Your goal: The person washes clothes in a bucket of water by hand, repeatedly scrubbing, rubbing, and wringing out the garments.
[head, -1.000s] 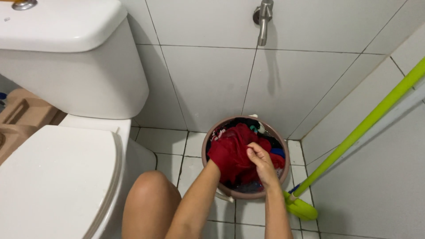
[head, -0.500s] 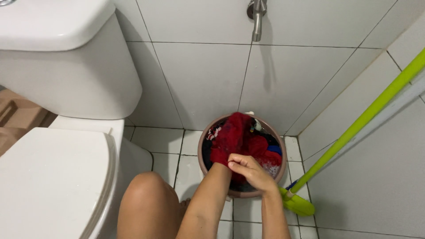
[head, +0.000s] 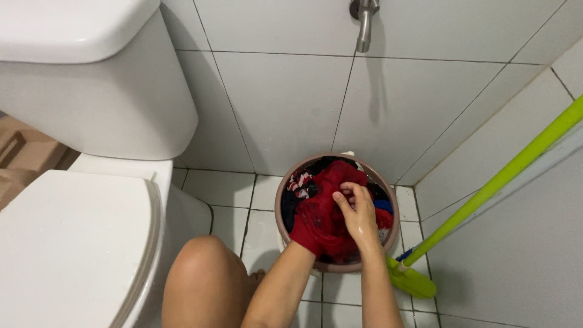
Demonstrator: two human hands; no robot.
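Head view: the right hand [head: 357, 209] now sits higher over the basin [head: 283, 214], fingers pinched on a fold of the red cloth [head: 325, 212]; 0.5 s ago it gripped lower, near the front rim. The left hand [head: 303, 238] stays wrapped inside the cloth, so whether it is open or clenched cannot be told. The cloth, bunched atop other laundry [head: 300, 181] in the basin on the tiled floor, looks mid-scrub. A toilet [head: 79, 225] crowds the left, a bare knee [head: 203, 267] below. A green mop [head: 486, 188] leans just right of the basin; a tap [head: 364, 21] hangs above.
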